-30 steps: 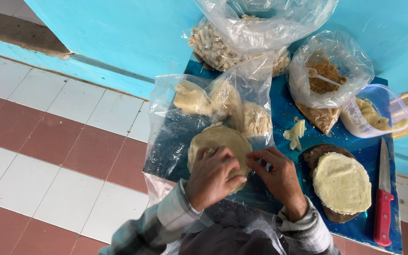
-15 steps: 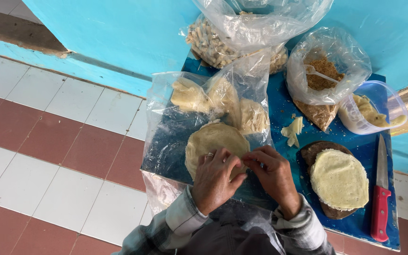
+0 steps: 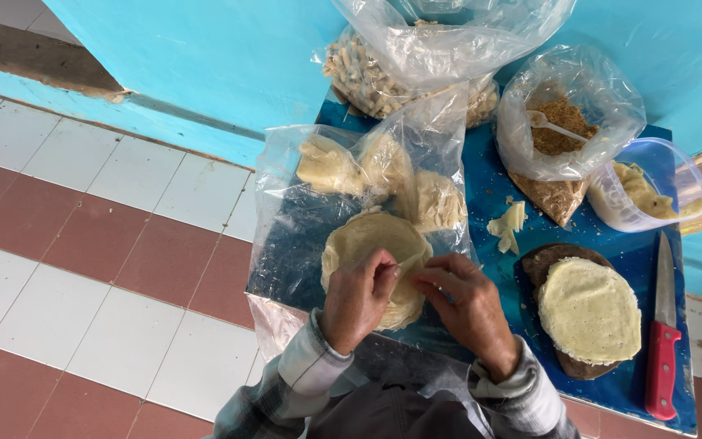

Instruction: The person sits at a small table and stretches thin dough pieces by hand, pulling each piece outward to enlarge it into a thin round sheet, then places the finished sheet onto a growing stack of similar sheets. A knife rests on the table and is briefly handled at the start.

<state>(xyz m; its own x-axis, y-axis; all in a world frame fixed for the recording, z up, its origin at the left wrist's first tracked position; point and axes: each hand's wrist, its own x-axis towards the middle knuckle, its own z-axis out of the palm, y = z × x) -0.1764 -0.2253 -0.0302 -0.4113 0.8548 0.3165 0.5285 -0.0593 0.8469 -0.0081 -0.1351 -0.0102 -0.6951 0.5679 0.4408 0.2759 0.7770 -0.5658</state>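
A stack of thin pale dough rounds lies inside a clear plastic bag on the blue table. My left hand and my right hand meet over the near edge of the stack, fingertips pinching the rim of the top round. Lumps of pale dough lie further back in the same bag. To the right, another dough round rests on a dark wooden board.
A red-handled knife lies along the table's right edge. A bag of brown crumbs with a white spoon, a clear tub of pale pieces and a large bag of beige bits stand at the back. Tiled floor lies left.
Both hands have shifted slightly back toward me on the stack, and the fingertips have closed together on the top round's near rim. The view has drifted a little.
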